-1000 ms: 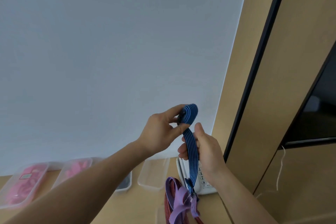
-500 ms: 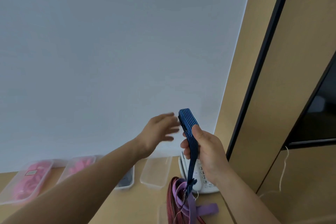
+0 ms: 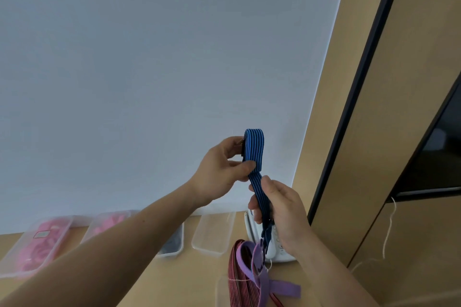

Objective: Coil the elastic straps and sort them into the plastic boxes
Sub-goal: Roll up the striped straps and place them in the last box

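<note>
In the head view, right of centre, my left grip [image 3: 219,169] is pinching the looped top of the blue strap [image 3: 254,152], and my right grip [image 3: 282,212] just below is curling round its hanging length. Along the bottom edge, plastic boxes [image 3: 212,234] are sitting on the table [image 3: 194,276].

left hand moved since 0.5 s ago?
Yes. The left hand has shifted right, toward the wooden panel, and now pinches the blue strap at its loop.

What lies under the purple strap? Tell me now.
A bundle of red striped straps lies under the purple strap. A clear box edge shows beneath them; its inside is covered.
</note>
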Action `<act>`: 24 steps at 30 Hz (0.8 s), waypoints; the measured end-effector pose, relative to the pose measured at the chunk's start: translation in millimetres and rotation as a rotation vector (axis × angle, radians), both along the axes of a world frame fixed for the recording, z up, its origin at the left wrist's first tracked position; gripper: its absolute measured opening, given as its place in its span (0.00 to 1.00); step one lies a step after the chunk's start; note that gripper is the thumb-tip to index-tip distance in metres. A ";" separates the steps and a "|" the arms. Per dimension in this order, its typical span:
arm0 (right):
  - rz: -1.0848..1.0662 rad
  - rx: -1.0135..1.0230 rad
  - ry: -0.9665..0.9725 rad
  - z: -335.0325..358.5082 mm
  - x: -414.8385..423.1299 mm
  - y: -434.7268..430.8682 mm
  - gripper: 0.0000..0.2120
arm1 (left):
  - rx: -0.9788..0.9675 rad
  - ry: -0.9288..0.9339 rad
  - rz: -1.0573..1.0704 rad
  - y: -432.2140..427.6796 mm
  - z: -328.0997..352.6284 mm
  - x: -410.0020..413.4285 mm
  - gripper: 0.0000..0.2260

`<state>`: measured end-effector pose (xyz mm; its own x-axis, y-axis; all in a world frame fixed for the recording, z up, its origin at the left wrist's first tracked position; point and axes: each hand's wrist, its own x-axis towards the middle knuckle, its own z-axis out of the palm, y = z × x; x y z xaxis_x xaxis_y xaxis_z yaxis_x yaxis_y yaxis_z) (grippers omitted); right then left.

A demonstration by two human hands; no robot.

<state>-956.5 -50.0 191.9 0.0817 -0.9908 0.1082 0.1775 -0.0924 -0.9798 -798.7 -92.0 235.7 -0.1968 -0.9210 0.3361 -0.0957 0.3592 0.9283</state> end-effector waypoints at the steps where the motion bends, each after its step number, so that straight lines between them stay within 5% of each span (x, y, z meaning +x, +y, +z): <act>1: 0.000 0.001 0.000 0.4 -0.7 -0.9 0.26 | -0.033 -0.041 0.005 -0.6 -4.7 0.2 0.19; 12: 0.030 0.053 0.031 5.0 -2.6 -8.4 0.43 | -0.892 -0.687 0.244 -1.2 -26.1 -1.8 0.19; 17: 0.058 0.053 0.007 4.7 -3.6 -8.7 0.35 | -0.975 -0.714 0.217 -10.9 -35.4 8.1 0.21; 20: 0.068 0.067 -0.036 4.7 -4.2 -10.2 0.29 | -0.678 -0.609 0.132 -8.6 -36.8 6.9 0.26; 24: 0.041 0.020 -0.014 6.7 -6.8 -13.9 0.22 | 0.321 0.039 -0.068 -2.6 -26.2 4.0 0.27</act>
